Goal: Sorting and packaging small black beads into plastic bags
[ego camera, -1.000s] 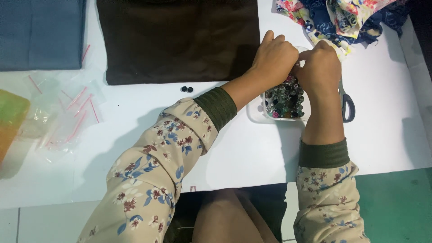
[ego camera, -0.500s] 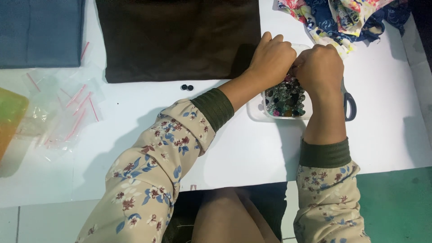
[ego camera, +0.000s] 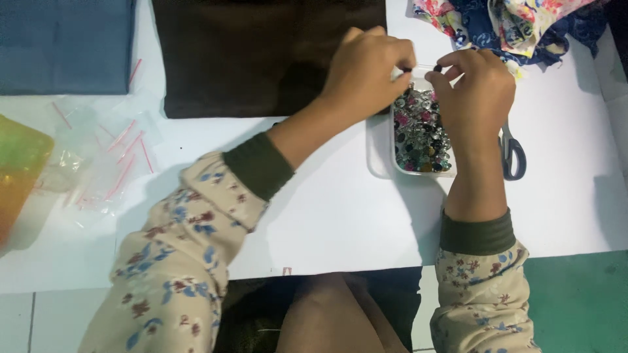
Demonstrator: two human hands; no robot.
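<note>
Both hands, left (ego camera: 366,68) and right (ego camera: 474,91), pinch a small bead (ego camera: 437,68) above the bead tray (ego camera: 379,147), so drops land inside.

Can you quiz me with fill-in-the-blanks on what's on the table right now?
1. Both hands, left hand and right hand, meet above a clear tray filled with ____.
2. The scissors lie just beyond the ____ hand.
3. The folded cloth next to the left hand is dark ____.

Missing words: beads; right; brown
</note>
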